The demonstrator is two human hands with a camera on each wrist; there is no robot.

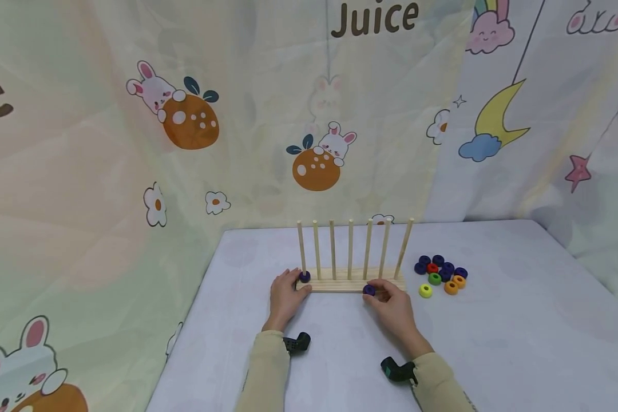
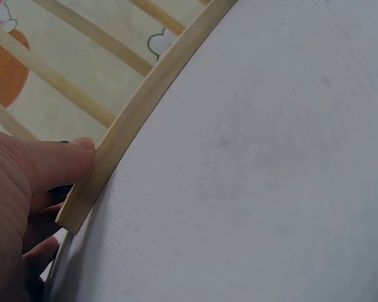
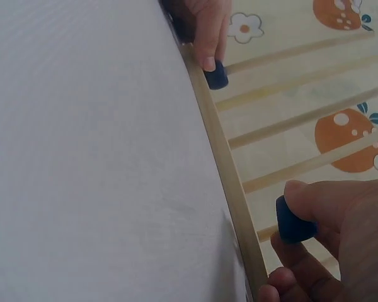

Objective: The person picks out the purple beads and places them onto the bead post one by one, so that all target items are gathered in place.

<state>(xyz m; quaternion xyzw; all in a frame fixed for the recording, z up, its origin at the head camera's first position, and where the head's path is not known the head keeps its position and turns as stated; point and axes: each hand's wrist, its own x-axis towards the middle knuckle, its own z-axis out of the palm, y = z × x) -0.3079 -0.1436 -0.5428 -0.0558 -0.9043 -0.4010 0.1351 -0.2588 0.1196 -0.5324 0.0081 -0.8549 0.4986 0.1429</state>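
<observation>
A wooden peg rack [image 1: 335, 287] stands on the table, with several upright pegs in a row along its flat base. One dark blue bead [image 1: 305, 277] sits at the foot of the leftmost peg. My left hand [image 1: 285, 298] grips the left end of the base, its thumb [image 2: 69, 160] against the front edge and its other fingers partly hidden round the end. Between thumb and fingers, my right hand [image 1: 395, 309] pinches another dark blue bead [image 3: 293, 223]. That bead is held just in front of the right part of the rack, off the pegs.
Right of the rack lies a loose cluster of beads: several dark blue ones [image 1: 438, 261], a red bead [image 1: 432, 268], a green bead [image 1: 435, 278], a yellow bead [image 1: 425, 290] and orange ones [image 1: 450, 288]. A printed cloth [image 1: 257, 114] hangs behind the white table [image 1: 340, 355].
</observation>
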